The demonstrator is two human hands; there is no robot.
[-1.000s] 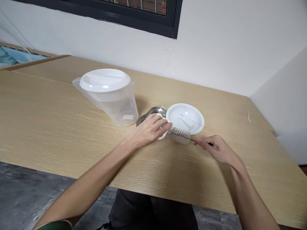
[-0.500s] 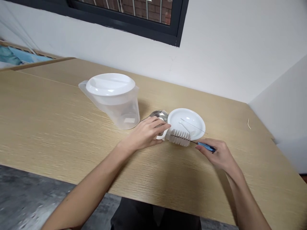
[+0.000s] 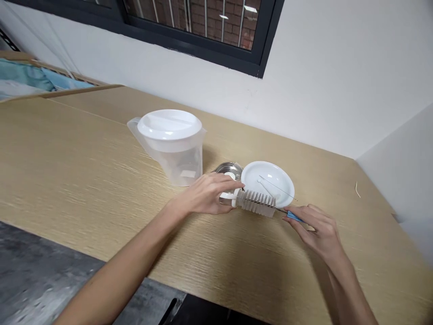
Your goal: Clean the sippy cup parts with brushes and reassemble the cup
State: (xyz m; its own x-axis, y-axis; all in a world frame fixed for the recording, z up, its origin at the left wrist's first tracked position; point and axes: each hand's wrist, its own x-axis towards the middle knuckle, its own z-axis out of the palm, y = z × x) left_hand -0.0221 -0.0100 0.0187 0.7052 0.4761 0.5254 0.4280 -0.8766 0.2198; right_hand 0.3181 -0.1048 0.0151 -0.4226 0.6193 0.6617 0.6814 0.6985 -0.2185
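In the head view my right hand pinches the blue handle of a bottle brush, whose white bristles point left. My left hand closes round a small white plastic piece with a curved edge, partly hidden by the fingers. The brush's bristle end meets this piece at the left fingertips. Just behind them is a white plate, on which lie a thin wire brush and a small white stick-like item. A shiny metal bowl with a white round thing in it stands behind my left hand.
A translucent pitcher with a white lid stands left of the bowl. A thin pale strip lies on the wooden table to the right. A wall and a dark-framed window rise behind it.
The view has shifted, so the things appear further right and lower. Both hands keep their holds; the right hand with the brush handle has turned slightly.
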